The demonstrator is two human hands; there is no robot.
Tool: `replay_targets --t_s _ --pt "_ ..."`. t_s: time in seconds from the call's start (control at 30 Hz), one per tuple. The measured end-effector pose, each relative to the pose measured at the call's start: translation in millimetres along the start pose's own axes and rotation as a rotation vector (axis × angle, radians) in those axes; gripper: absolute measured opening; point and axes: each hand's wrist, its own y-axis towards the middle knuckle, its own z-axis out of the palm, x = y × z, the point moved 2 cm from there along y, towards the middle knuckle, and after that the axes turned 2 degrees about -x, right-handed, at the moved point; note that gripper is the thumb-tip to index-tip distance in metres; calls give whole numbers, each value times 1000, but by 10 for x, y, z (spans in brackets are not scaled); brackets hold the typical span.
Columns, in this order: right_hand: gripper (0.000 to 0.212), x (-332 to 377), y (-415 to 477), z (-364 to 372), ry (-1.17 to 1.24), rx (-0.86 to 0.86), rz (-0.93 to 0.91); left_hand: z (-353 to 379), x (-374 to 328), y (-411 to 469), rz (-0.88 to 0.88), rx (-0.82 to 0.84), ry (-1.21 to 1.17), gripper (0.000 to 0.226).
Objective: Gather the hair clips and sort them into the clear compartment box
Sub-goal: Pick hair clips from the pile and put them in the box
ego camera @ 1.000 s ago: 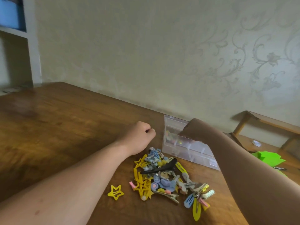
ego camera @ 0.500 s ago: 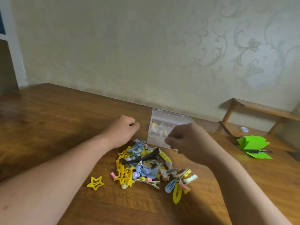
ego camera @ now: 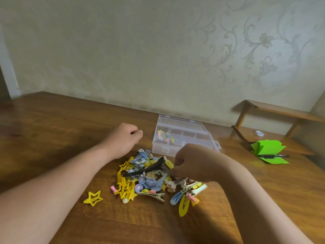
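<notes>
**Right hand down on the clip pile, box open behind it**

The right hand (ego camera: 197, 162) sits low over the far right side of the pile of hair clips (ego camera: 151, 180). Its fingers are curled under, knuckles up, and the fingertips are buried among the clips, so I cannot tell whether it has pinched one. The left hand (ego camera: 123, 140) rests on the wooden tabletop (ego camera: 52, 129) just beyond the pile's left edge. It is balled into a loose fist with the thumb tucked against the forefinger, and nothing shows inside it.

The pile itself is a jumble of yellow, blue and pink pieces in the middle of the tabletop, between the two forearms. A long black clip (ego camera: 146, 169) lies slantwise across the top of it. A yellow snap clip (ego camera: 183, 205) and a blue snap clip (ego camera: 175, 198) poke out at the near right corner. One yellow star clip (ego camera: 93, 198) lies alone, apart from the heap on its left.

Just behind the pile stands the clear compartment box (ego camera: 182, 138), lid tipped back. A few small bright pieces (ego camera: 163, 136) sit in its left compartments, and the dividers to the right are visible through the plastic.

Off to the right, a stack of green paper (ego camera: 267, 150) lies with a black pen (ego camera: 272, 156) across it.
</notes>
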Motion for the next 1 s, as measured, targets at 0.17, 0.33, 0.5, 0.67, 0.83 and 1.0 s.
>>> replay_targets --t_s 0.17,0.33,0.5,0.67,0.83,1.0 --pt "20 -88 37 -42 218 -34 52 -11 16 -2 8 -3 -8 45" --pt "13 -188 48 -152 544 -153 31 6 68 34 20 -1 -33 46" --pt "10 -357 299 -376 644 -485 98 33 82 54 12 -17 -35 48" --pt "12 -422 874 -468 329 -515 171 25 60 44 4 -24 -39 47" --pt "13 -353 1217 -352 72 -355 199 18 79 36 11 -22 -20 47" --pt "26 -349 1263 -290 99 -354 207 27 77 50 24 -24 -13 47"
